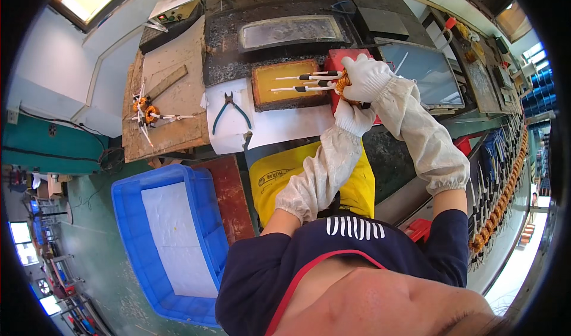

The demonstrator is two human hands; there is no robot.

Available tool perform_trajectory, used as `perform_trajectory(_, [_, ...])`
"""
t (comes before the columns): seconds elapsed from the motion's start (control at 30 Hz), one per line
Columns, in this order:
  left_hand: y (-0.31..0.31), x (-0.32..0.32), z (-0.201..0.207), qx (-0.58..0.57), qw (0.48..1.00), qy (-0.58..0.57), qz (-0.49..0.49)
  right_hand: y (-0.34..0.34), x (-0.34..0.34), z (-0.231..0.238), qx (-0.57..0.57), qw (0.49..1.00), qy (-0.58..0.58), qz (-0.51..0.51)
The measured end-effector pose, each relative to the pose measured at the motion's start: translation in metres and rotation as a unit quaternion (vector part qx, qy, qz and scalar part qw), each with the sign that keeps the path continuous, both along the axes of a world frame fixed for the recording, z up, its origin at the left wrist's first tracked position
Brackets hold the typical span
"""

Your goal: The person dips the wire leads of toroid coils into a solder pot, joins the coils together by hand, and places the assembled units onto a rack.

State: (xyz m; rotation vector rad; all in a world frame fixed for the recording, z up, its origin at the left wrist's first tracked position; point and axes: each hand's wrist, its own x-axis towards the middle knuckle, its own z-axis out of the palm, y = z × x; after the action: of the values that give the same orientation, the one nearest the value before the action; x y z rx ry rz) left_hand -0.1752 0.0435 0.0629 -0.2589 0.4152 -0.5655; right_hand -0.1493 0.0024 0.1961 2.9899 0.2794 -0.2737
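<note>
Bright overall; glare lower right; straight edges bowed; rim black.

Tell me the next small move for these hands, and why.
Perhaps use the right hand to tilt the copper-coloured coil slightly, easing its white leads down toward the yellow-filled tray. The hand grips the coil, and the leads point left across the tray in this view; whether they touch it is unclear.
</note>
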Motion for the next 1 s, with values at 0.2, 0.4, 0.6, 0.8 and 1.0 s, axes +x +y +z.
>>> perform_trajectory(0.2, [0.0,0.0,-0.003,0.015,1.0,0.007,0.009,-0.001,0.003,-0.007,-0.004,1.0,0.001,0.002])
perform_trajectory(0.4, [0.002,0.002,-0.01,-0.017,1.0,0.003,0.006,0.003,0.004,-0.004,-0.005,1.0,0.002,0.006])
perform_trajectory(0.6, [-0.001,-0.002,0.001,-0.033,0.999,-0.012,-0.019,0.002,0.002,0.007,-0.023,0.999,0.038,-0.02])
perform_trajectory(0.8, [-0.007,0.002,0.014,0.01,1.0,0.011,-0.02,-0.015,0.001,0.008,0.023,0.999,0.007,-0.029])
perform_trajectory(1.0, [-0.011,0.043,0.01,0.049,0.997,-0.058,-0.019,-0.027,0.011,0.002,0.08,0.991,-0.102,-0.043])
